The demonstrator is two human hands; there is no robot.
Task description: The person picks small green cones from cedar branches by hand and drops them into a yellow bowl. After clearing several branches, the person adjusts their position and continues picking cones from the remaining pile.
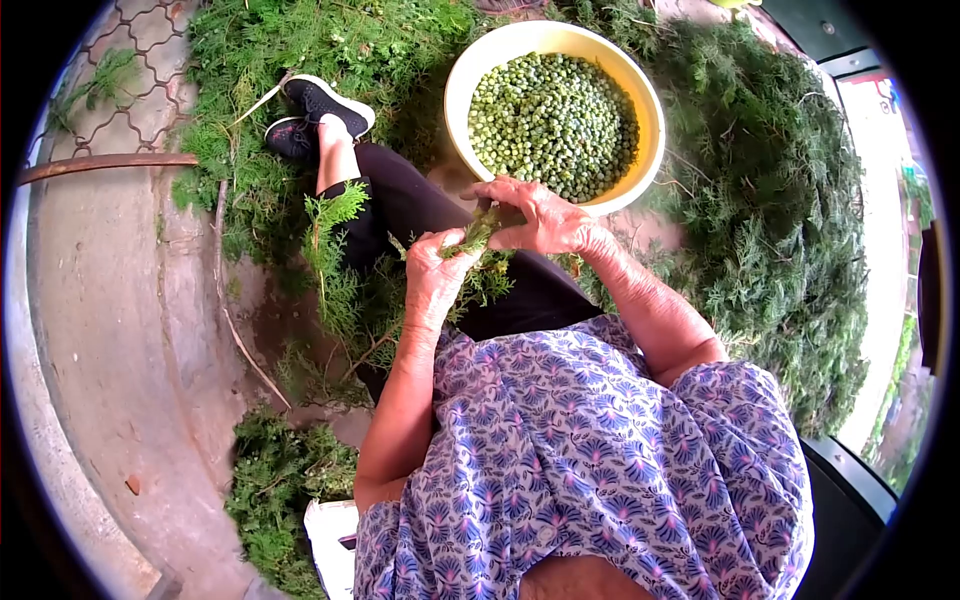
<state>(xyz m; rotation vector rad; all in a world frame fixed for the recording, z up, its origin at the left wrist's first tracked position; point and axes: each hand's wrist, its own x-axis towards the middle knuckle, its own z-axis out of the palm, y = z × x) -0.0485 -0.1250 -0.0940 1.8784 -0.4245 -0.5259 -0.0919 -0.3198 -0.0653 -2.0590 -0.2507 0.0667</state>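
My left hand (436, 274) is closed around a green conifer branch (482, 232) above my lap. Its leafy side shoots (335, 270) hang down past my left wrist. My right hand (540, 216) meets the upper end of the branch, with thumb and fingers bent around it; what lies between the fingertips is partly hidden. Just beyond the right hand stands a round yellow tub (655, 130), well filled with small green cones (550, 120).
Cut conifer branches lie in piles at the upper left (300, 45), on the right (760, 220) and at the lower left (280, 490). A bare stick (232, 320) lies on the concrete floor (110, 340). My leg, in a dark shoe (325, 108), stretches across the greenery.
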